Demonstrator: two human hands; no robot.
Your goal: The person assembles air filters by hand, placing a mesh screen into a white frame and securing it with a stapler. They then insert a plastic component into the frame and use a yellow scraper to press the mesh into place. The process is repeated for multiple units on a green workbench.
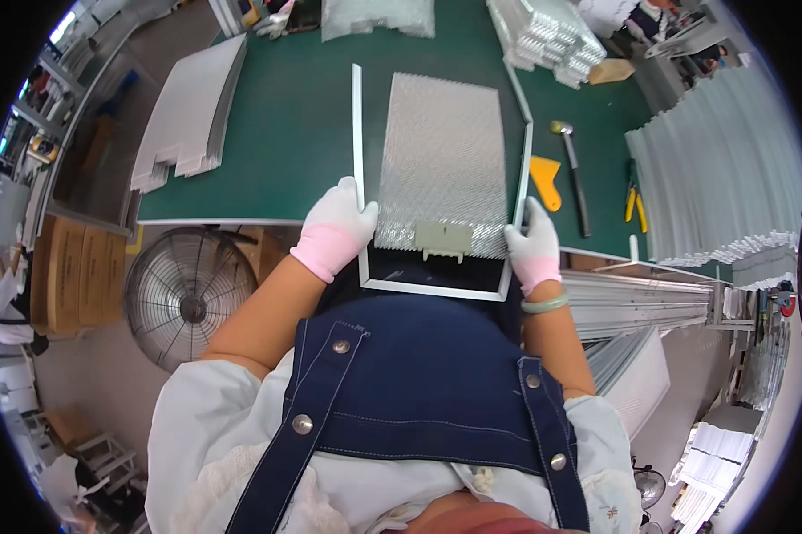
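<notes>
Both of my hands wear white gloves with pink cuffs. My left hand [339,227] is closed around the left side of a thin silver-white metal frame [432,290], and my right hand [534,242] grips its right side. The frame's near bar crosses in front of my apron, beyond the table edge. Its far end stands open, with a bent length of strip angling away at the far right. Between its sides lies a silver mesh panel [445,147], overhanging the table's near edge. A grey-green plastic clip piece [444,238] rests on the panel's near end.
Right of the frame lie a yellow scraper [547,181], a mallet [576,173] and yellow-handled pliers [635,203]. A large stack of mesh panels [717,169] fills the table's right. Flat panels [192,111] are piled at left. A floor fan [190,298] stands below the table's left edge.
</notes>
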